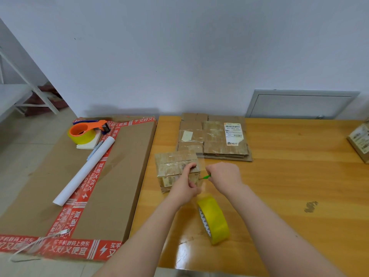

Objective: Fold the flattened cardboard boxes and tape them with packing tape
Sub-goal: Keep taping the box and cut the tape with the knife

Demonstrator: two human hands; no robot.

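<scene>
A small folded cardboard box (171,168) covered in clear tape stands on the wooden table (289,176). My left hand (185,188) holds the box's right end, fingers curled over its top edge. My right hand (223,176) grips a small green-handled tool (205,177) whose tip points at the box's right side, where a clear tape strip runs down to the yellow tape roll (214,218) standing on edge near the table's front. Flattened cardboard boxes (215,136) lie stacked at the back of the table.
To the left lies a large flat carton (111,176) with red printed tape, carrying an orange tape dispenser (85,131), a white paper tube (83,170) and a pen. Another small box (359,140) sits at the table's right edge. A wall is behind.
</scene>
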